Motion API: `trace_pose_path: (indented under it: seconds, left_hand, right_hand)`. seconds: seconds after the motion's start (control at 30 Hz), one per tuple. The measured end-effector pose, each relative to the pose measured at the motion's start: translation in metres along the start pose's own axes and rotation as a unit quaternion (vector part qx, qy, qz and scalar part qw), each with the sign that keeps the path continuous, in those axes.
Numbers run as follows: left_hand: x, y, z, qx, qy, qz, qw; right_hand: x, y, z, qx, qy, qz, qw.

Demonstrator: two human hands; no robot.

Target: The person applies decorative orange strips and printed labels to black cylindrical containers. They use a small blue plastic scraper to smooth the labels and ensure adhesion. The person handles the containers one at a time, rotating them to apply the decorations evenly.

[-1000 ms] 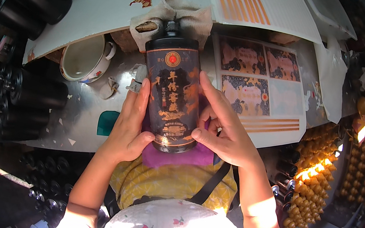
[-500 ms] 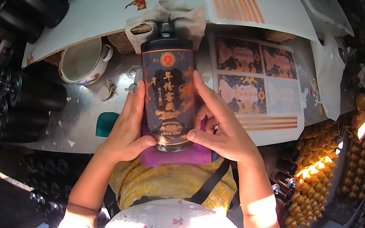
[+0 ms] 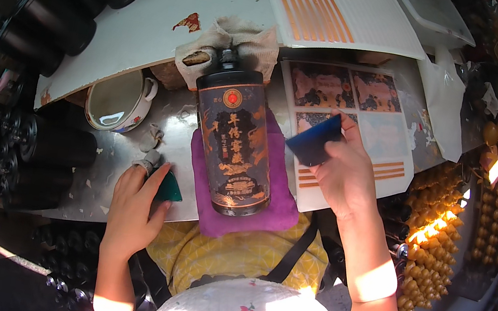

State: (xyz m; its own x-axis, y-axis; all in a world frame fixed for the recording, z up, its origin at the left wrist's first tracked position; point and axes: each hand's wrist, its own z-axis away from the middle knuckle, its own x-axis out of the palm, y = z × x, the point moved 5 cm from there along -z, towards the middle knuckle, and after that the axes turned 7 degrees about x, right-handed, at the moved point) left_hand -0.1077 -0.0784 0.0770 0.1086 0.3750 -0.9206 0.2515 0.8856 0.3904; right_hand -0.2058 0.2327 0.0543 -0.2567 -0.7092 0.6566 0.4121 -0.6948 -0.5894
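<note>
Between the fingers and thumb of the right hand point(image 3: 346, 172), at about 2 o'clock from the middle, a flat blue scraper point(image 3: 313, 141) is pinched by one side, so its free edge is left ready to press and rub. By the left hand point(image 3: 134, 208), at about 8 o'clock, a small green thing point(image 3: 168, 188) is touched with the thumb and first fingers; whether it is truly gripped cannot be told.

At the middle, a tall dark bottle point(image 3: 232, 146) with gold drawings is laid flat on a purple cloth point(image 3: 273, 210), probably so that it is kept from rolling and scratching. It is touched by neither hand. Its cap is pointed toward 12 o'clock.

A sheet of stickers point(image 3: 368, 120) is spread under the right hand. A white cup point(image 3: 116, 105) is stood at 10 o'clock.

A little open room is left on the shiny table point(image 3: 99, 176) between the left hand and the bottle. More dark bottles point(image 3: 37, 145) are crowded along the edge at 9 o'clock, so little room is left there.
</note>
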Motion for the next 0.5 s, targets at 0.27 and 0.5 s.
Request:
trace_pose_path:
  seconds: [0.27,0.5]
  left_hand:
    - [-0.005,-0.010,0.008,-0.052,0.006,0.053,0.997]
    - [-0.001,-0.015,-0.002,-0.063,0.017,0.149,0.987]
  right_hand:
    - [0.080,0.000,0.057,-0.261,-0.273,0.561,0.737]
    - [0.145,-0.027,-0.004,-0.512,-0.196,0.575,0.607]
